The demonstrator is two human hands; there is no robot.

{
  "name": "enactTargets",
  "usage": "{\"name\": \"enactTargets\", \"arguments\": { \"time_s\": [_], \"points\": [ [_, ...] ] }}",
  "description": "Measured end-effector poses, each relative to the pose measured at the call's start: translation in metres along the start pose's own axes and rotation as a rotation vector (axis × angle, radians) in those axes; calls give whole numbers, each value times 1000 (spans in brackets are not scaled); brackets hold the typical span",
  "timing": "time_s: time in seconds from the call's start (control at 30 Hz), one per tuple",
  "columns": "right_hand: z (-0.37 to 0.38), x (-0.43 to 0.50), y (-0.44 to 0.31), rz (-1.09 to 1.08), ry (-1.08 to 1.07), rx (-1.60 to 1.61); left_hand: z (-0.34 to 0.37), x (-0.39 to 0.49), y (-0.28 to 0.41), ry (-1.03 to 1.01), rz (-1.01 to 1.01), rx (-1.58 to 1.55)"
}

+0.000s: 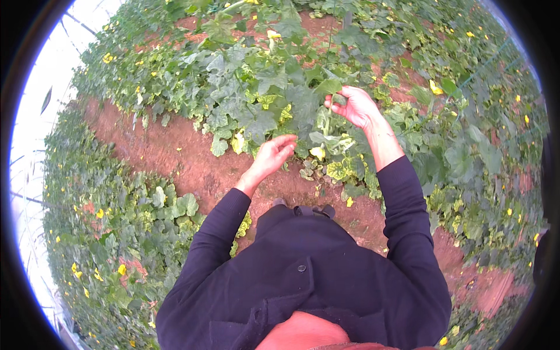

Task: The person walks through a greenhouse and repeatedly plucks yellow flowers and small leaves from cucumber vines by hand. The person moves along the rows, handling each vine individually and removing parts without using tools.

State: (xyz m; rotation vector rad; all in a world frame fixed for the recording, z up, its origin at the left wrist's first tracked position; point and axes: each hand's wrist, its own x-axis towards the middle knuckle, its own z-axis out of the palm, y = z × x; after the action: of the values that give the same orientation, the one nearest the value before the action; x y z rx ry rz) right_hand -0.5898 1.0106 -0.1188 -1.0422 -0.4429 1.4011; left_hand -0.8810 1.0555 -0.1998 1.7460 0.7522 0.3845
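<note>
My right hand [356,107] pinches the upper stem of a vine shoot [327,124] of a gourd-family plant, with a broad green leaf [329,86] just above the fingertips. Below that grip the shoot hangs down, and a yellow flower [318,152] shows near its lower leaves. Lower and to the left, my left hand [273,155] hovers before the foliage, thumb slightly apart from the fingers. Nothing is visible in it. Large lobed leaves [258,118] spread just behind this hand, some mottled yellow.
A reddish soil path [175,148] runs between the planted rows and under my feet. Dense vines with yellow flowers [121,269] grow on the left. To the right, green netting [485,65] crosses the foliage. A pale translucent wall [39,131] borders the far left.
</note>
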Motion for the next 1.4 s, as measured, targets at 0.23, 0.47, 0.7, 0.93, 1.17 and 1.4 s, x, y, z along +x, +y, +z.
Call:
{"name": "enactTargets", "arguments": {
  "time_s": [0.23, 0.47, 0.7, 0.93, 1.17, 1.4],
  "points": [
    [-8, -13, 6, -115, 124, 151, 6, 39, 40, -113, 104, -125],
    [6, -19, 19, -163, 260, -1, 16, 83, 78, -433, -255, -814],
    [36, -118, 21, -384, 678, -441, 23, 95, 88, -470, -281, -739],
    [63, -177, 74, -386, 787, -1010, 37, 103, 75, -673, -106, -719],
    [84, -205, 64, 67, 1014, -1630, 49, 88, 58, -573, 51, -210],
    [65, -143, 36, -72, 936, -1161, 64, 37, 58, -456, 295, -63]
  ]
}}
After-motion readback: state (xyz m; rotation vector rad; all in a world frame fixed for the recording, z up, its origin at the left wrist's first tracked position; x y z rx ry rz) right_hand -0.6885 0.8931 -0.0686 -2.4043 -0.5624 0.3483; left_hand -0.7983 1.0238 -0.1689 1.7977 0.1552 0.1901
